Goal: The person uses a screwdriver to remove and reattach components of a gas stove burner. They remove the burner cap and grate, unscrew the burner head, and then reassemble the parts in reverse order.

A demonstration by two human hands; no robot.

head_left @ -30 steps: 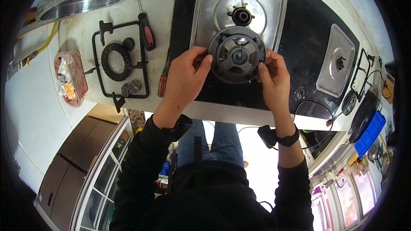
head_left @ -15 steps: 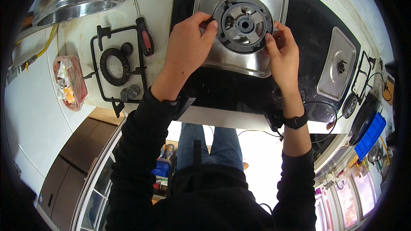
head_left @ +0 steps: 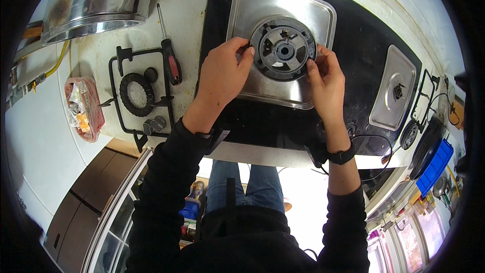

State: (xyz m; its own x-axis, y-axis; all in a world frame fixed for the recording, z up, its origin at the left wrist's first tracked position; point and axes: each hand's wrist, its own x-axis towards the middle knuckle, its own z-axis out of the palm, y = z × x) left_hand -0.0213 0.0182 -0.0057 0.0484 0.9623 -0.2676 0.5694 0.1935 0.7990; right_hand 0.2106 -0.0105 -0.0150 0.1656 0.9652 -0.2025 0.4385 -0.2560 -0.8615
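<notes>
A round grey-and-silver gas burner base with a hole in its middle is over a square stainless steel drip tray. My left hand grips its left rim between thumb and fingers. On the opposite rim, my right hand pinches with the thumb in front and the fingers curled behind. Whether the burner base rests on the tray or is slightly lifted, I cannot tell. The tray is set in a black glass hob.
Left of the hob are a black pan support, a ridged black ring, a small round cap and a screwdriver. A metal pot stands at the far left, near a red basket. Another drip tray lies right.
The whole scene sits lower in the picture as the view shifts. Both hands keep their hold on the burner base, which shows little movement relative to the tray.
</notes>
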